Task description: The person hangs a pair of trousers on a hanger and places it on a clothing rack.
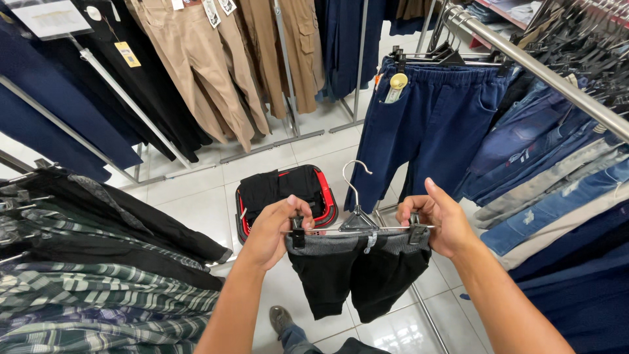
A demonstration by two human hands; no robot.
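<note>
Holding black shorts on a clip hanger between clothing racks

Head view: left hand pinches the left clip; right hand pinches the right clip of a metal clip hanger. Black shorts with a grey waistband hang from it, over the tiled floor. If a clip opens, that side could probably sag or drop. A red basket sits just beyond; blue jeans hang close on the right rail.

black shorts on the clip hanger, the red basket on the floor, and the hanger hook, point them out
black shorts [357,275], head view, on the dark fabric below the grey waistband
red basket [325,196], head view, on its right rim
hanger hook [348,176], head view, on the left side of the metal curve
</note>
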